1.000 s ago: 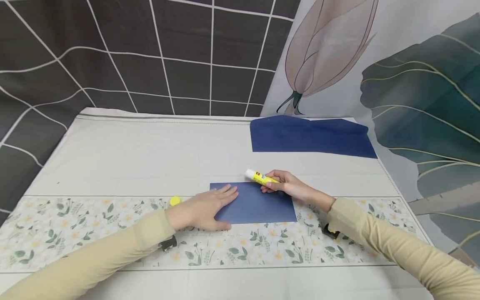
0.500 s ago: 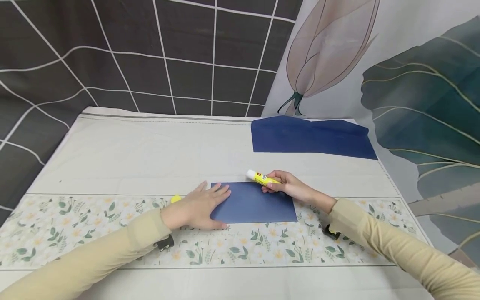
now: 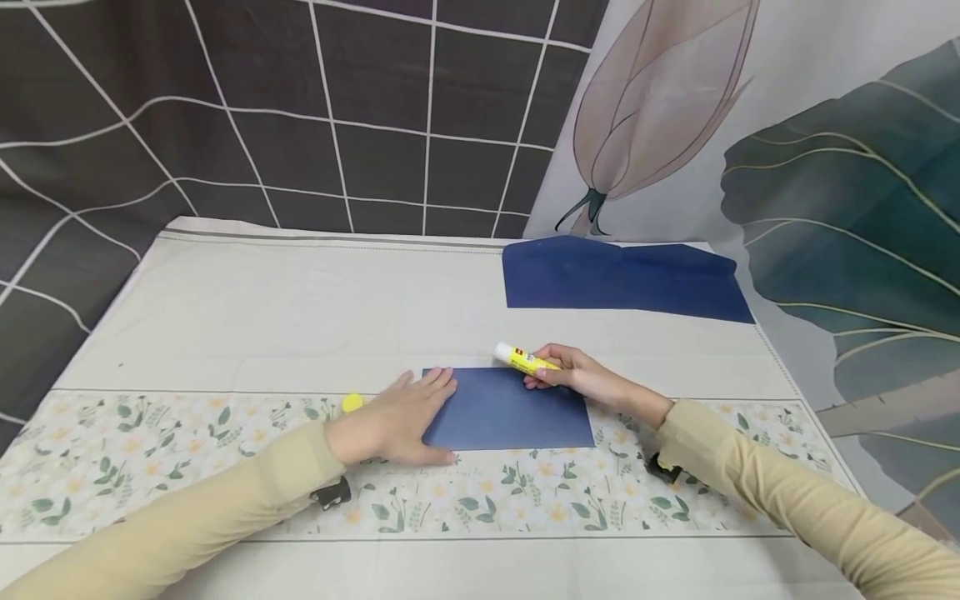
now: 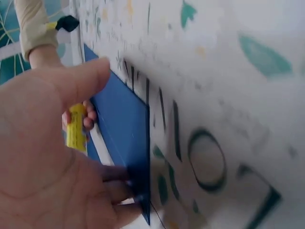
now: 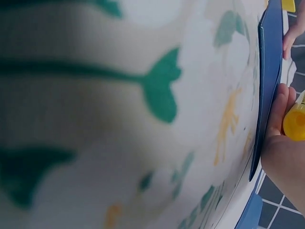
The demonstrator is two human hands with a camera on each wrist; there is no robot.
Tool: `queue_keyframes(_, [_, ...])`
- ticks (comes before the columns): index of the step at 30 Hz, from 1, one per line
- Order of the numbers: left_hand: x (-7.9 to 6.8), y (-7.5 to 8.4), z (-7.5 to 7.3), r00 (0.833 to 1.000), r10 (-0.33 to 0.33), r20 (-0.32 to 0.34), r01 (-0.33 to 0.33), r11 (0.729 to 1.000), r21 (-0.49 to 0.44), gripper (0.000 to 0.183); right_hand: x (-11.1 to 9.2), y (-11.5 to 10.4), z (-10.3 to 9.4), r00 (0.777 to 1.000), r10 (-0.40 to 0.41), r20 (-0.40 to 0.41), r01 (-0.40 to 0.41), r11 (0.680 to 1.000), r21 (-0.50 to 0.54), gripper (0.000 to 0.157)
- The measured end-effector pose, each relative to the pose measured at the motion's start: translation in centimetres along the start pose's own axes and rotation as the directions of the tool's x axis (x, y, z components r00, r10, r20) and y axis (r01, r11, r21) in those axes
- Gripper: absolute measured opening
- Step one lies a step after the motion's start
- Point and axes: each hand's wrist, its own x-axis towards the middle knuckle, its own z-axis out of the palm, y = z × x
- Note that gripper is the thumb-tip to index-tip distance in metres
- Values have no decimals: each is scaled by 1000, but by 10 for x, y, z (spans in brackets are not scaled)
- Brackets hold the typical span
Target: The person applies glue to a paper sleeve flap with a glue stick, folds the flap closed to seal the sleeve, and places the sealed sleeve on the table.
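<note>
A folded-looking blue paper rectangle [image 3: 510, 417] lies flat on the patterned band of the tablecloth. My left hand [image 3: 397, 417] is spread at its left end, fingertips over the paper's left edge and thumb at its lower corner; the left wrist view shows the palm and fingers [image 4: 126, 200] against the blue edge. At the paper's upper right, my right hand [image 3: 573, 373] holds a yellow glue stick [image 3: 525, 358] between thumb and fingers, its white end pointing left and away from me. That hand's lower fingers rest on or just over the paper; I cannot tell which.
A round yellow cap [image 3: 352, 402] sits just left of my left hand. A larger dark blue paper sheet [image 3: 622, 279] with a wavy far edge lies at the table's back right. Grid-patterned dark fabric [image 3: 360, 125] hangs behind the table [image 3: 315, 308].
My left hand has slid a little left across the paper, from further over it to its left edge. The right hand and glue stick have stayed almost still.
</note>
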Motion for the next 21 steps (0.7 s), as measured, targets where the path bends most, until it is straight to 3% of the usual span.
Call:
queue_keyframes(5, [11,18,6,999,-6,-31,7,1000,27,88,0,-2,-1,1000,15,2,-15,1000,-11,38])
queue_keyframes(10, [28,34,9,999,49,4,-49,995,82,84,0,-3,-1,1000,17,6,-17,1000,-7,38])
queue_keyframes(15, [40,43,10,996,89,28,-92,990,104,85,-1,-3,0,1000,15,19,-15,1000,-7,39])
queue_keyframes(21, [44,47,12,996,85,0,-85,992,98,89,-4,-2,1,1000,-14,20,15,999,-43,39])
